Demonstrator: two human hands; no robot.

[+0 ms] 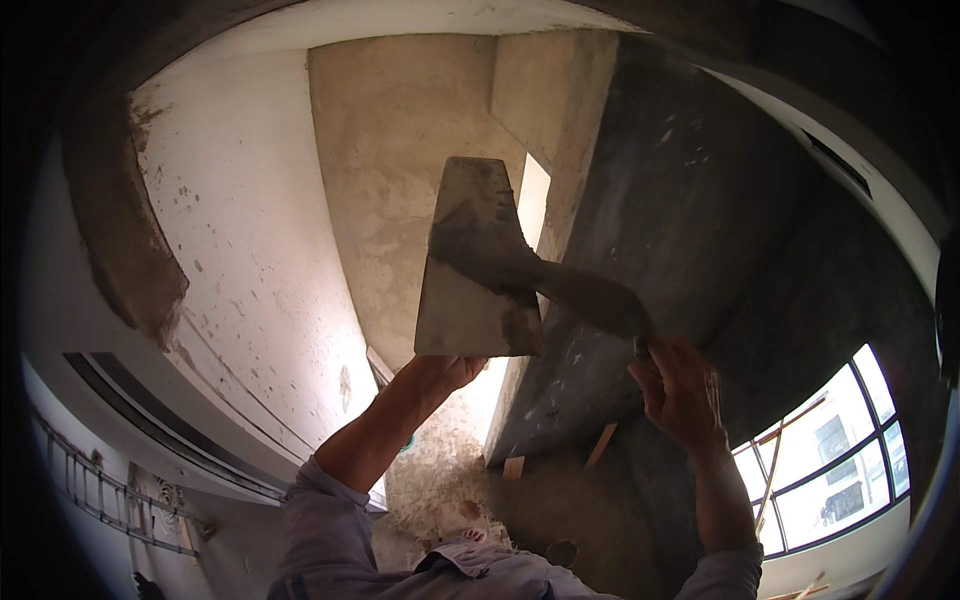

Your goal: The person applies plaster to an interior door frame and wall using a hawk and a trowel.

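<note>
A flat plaster board [478, 270], smeared with grey mortar, is held up from below by the left hand [440, 372], whose fingers are closed on its lower edge. A trowel [560, 285] is gripped at its handle by the right hand [682, 392], fingers curled tight, its blade laid across the board's face. Behind them a freshly plastered dark wall [700, 200] is seen.

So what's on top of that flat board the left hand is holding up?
Grey wet plaster is smeared across the flat board, and the trowel in the right hand scrapes over it. The left hand grips the board's lower edge, its fingers hidden behind.
</note>
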